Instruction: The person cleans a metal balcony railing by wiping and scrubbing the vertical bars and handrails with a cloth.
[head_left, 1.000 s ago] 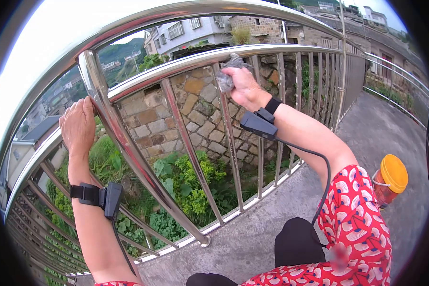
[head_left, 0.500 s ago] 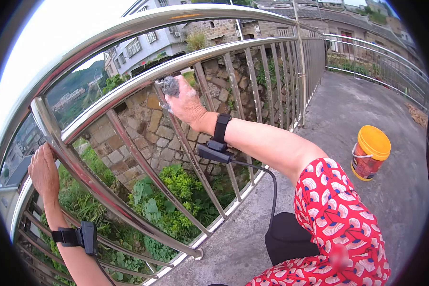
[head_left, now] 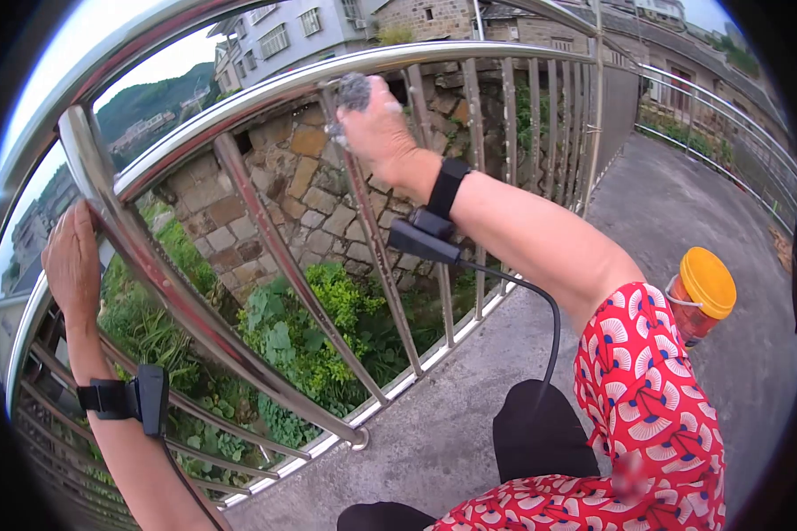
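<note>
A grey steel wool scourer (head_left: pixel 355 91) with white suds is in my right hand (head_left: pixel 379 128), its fingers closed around it. The scourer is against the top of an upright bar (head_left: pixel 360 199), just below the shiny metal rail (head_left: pixel 265 91). Suds also cling to the fingers and the bar. At the left, my left hand (head_left: pixel 73 261) is closed on the thick corner post (head_left: pixel 88 155) of the railing, its fingertips partly hidden behind it. Both wrists wear black straps with small devices and cables.
A bucket with a yellow lid (head_left: pixel 710 281) stands on the concrete floor (head_left: pixel 442 416) to the right. Beyond the bars are green plants (head_left: pixel 305 314) and a stone wall (head_left: pixel 279 199). More railing (head_left: pixel 726 124) runs along the far right side.
The view has shifted, so the bucket and my right hand appear farther right. My right hand stays at the top of the same bar with the scourer; my left hand stays on the post.
</note>
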`<control>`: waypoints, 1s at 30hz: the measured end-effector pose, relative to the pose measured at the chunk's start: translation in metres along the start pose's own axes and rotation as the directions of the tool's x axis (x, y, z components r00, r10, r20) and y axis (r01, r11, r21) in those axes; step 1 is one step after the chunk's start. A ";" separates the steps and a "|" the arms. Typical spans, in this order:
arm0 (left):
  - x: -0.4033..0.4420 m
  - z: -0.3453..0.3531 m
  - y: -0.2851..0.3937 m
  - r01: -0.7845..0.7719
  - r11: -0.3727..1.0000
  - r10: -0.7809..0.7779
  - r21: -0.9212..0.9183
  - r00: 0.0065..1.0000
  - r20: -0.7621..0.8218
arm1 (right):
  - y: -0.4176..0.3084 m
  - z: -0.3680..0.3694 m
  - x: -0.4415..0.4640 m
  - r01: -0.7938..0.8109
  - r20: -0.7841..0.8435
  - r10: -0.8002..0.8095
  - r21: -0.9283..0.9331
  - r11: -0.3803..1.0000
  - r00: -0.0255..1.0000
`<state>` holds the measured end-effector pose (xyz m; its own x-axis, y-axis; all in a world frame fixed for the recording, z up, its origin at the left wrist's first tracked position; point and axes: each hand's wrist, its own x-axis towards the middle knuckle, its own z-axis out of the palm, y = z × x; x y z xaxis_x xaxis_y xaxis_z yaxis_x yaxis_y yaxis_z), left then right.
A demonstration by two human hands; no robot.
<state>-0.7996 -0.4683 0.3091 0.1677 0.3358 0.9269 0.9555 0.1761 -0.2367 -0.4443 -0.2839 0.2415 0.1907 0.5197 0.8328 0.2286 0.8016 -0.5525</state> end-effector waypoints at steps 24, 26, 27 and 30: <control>-0.329 -0.034 -0.093 0.807 0.565 -0.792 -0.170 0.589 0.164 | -0.189 0.140 -0.112 0.993 0.662 -0.750 -0.102 -0.066 0.018; -0.333 -0.025 -0.097 0.833 0.449 -0.777 -0.323 0.543 0.320 | -0.195 0.134 -0.119 0.999 0.885 -0.463 0.051 -0.019 -0.053; -0.332 -0.025 -0.097 0.842 0.290 -0.733 -0.454 0.501 0.460 | -0.194 0.135 -0.133 0.997 0.889 -0.452 0.078 -0.023 -0.080; -0.343 -0.011 -0.093 0.795 0.016 -0.670 -0.607 0.458 0.584 | -0.164 0.138 -0.185 0.997 0.908 -0.412 0.055 -0.060 -0.075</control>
<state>-0.9436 -0.6100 0.0162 -0.7052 0.5759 0.4136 0.2955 -0.2916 0.9098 -0.6484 -0.4706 0.1823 -0.9753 -0.1013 0.1962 0.1236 0.4858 0.8653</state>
